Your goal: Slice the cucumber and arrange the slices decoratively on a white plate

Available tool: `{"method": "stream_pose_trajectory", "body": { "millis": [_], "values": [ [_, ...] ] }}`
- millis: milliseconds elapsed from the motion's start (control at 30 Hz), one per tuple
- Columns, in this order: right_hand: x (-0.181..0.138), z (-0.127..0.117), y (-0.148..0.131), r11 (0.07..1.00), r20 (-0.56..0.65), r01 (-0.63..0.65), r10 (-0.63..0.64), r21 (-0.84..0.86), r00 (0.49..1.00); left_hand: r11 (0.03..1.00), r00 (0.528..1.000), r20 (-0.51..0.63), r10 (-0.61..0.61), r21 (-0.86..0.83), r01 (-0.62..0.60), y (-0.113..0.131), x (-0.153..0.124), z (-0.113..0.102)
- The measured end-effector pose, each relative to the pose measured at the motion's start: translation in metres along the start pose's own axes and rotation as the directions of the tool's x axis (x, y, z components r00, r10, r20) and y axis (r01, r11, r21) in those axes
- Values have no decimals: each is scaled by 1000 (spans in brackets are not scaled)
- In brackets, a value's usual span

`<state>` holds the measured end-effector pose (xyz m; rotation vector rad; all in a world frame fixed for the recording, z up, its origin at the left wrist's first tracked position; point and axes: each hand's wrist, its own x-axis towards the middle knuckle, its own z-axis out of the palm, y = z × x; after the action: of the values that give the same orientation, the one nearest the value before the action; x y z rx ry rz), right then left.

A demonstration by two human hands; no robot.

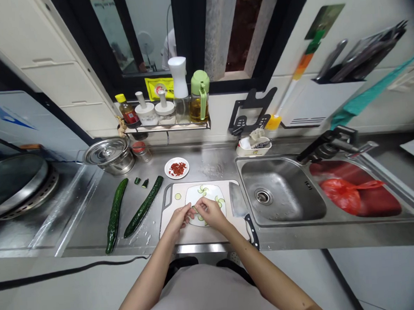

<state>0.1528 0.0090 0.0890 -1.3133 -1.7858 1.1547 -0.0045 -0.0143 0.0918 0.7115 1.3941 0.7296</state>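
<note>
Both hands meet over a white plate that lies on a white cutting board. My left hand is closed in a pinch at the plate's near left rim. My right hand is also pinched, its fingertips touching the left hand's. Between the fingertips is a thin green cucumber slice. Several cucumber slices lie spread on the plate, and one slice sits on the board beside it. A cleaver rests at the board's right edge, blade flat.
Two whole cucumbers lie on the steel counter left of the board, with cut ends behind them. A small dish of red chilli, a lidded pot, a condiment shelf and a sink with a red bag surround the board.
</note>
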Motion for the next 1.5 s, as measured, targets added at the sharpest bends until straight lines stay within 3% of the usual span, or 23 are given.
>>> {"method": "stream_pose_trajectory", "body": {
  "millis": [367, 567, 767, 1100, 1333, 1500],
  "values": [
    [0, -7, 3, 991, 93, 80, -70, -105, 993, 999, 1000, 7, 27, -42, -27, -2, 6, -1],
    [10, -4, 13, 1000, 91, -28, 28, -10, 995, 991, 991, -45, 128, 34, -127, 3, 16, 0],
    [24, 0, 22, 971, 180, -173, 143, 165, 973, 964, 964, 9, 266, -4, -266, 3, 28, -6],
    [26, 7, 27, 886, 245, -359, 293, 293, 924, 967, 967, 39, 252, 26, -253, -11, 40, -12],
    [31, 7, 30, 834, 308, -487, 407, 259, 860, 959, 961, 66, 269, 68, -274, -18, 52, -16],
    [42, 14, 41, 832, 312, -512, 438, 215, 843, 939, 956, 36, 293, 177, -294, -24, 71, -21]
  ]
}}
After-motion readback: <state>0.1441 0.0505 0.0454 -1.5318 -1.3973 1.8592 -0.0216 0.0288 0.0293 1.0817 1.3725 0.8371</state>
